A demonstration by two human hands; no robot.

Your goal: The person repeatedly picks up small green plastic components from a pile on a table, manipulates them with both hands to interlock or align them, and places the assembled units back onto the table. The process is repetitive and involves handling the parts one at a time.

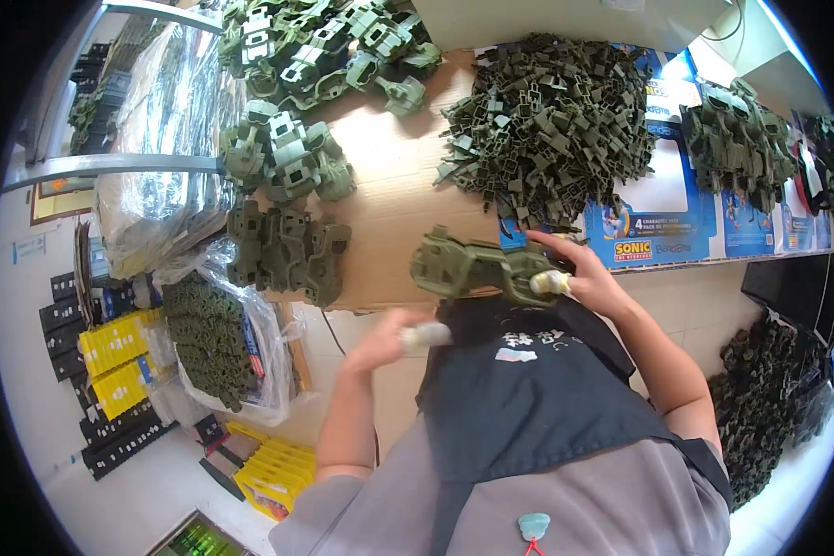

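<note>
A long olive-green molded plastic part [477, 262] is held just above the near edge of the cardboard-covered table, in front of my apron. My right hand [595, 280] grips its right end, with the thumb on the near side and fingers over the far side. White wrapping covers the thumb. My left hand [380, 340] is off to the left of the part and apart from it. Motion blurs that hand, so its fingers cannot be made out; a whitish wrapping shows on one of them.
A heap of small green clips [551, 120] lies beyond the part. Larger green molded pieces [287, 250] stand stacked at the table's left, with more [343, 51] farther back and others [741, 144] at right. Yellow bins [116, 361] and a bagged box of green parts [208, 338] sit lower left.
</note>
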